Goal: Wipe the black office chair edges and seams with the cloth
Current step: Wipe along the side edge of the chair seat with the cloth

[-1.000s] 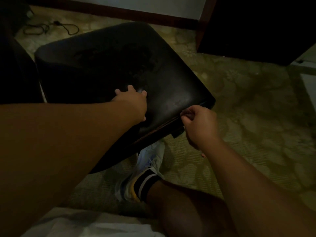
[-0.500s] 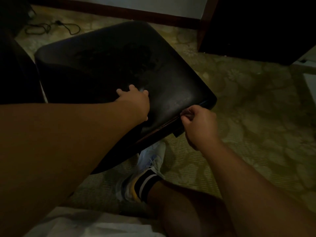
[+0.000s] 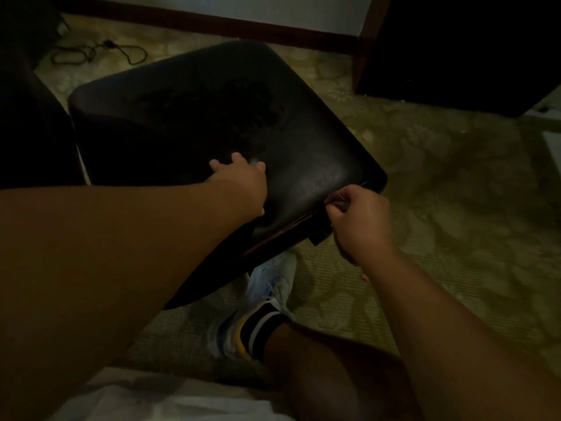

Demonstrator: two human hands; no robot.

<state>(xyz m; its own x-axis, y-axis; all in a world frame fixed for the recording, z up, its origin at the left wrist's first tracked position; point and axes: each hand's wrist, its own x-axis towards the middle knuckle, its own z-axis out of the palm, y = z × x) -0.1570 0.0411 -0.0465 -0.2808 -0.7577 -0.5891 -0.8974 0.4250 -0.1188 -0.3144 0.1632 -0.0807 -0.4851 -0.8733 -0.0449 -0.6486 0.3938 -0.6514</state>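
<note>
A black, glossy padded office chair seat point(image 3: 212, 123) is sitting low on a green patterned carpet point(image 3: 440, 208), in dim light. The right hand point(image 3: 358, 220) is staying clenched at the seat's near corner seam, pinching something dark; whether it is the cloth cannot be told. The left hand point(image 3: 243, 180) is resting flat, fingers spread, on the seat top, barely shifted from a second ago. Below, a white sneaker with a black striped sock point(image 3: 261, 311) is planted beside the seat edge.
</note>
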